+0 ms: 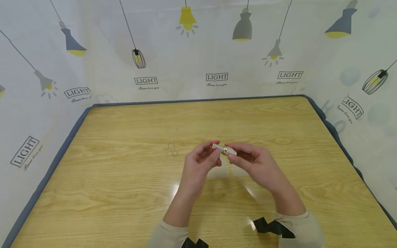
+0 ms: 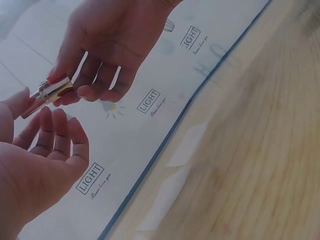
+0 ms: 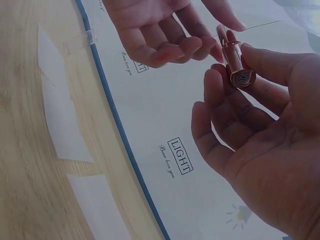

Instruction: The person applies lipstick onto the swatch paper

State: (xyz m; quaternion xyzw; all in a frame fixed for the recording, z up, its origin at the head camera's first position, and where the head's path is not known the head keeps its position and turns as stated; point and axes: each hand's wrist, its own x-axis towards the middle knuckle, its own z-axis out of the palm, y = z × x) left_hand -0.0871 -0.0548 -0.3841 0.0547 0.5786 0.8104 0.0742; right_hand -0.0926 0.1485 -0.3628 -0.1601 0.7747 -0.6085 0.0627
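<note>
Both hands hold a small lipstick [image 1: 224,149] above the table, a shiny metallic tube with a trace of red at its left end. My right hand [image 1: 262,165] pinches the base end between thumb and fingers; the round base [image 3: 243,78] faces the right wrist camera. The left hand [image 1: 198,168] has its thumb and index fingertip around the other end, its remaining fingers curled loosely below. In the left wrist view the tube [image 2: 52,90] slants between the two hands. Fingers partly cover both ends.
Two white paper pieces [image 1: 217,172] lie on the wooden table [image 1: 108,179] beneath the hands. A small clear, cap-like piece [image 1: 172,149] sits left of them. Blue edging [image 1: 198,100] borders the table, with a lamp-printed white sheet [image 1: 186,55] behind.
</note>
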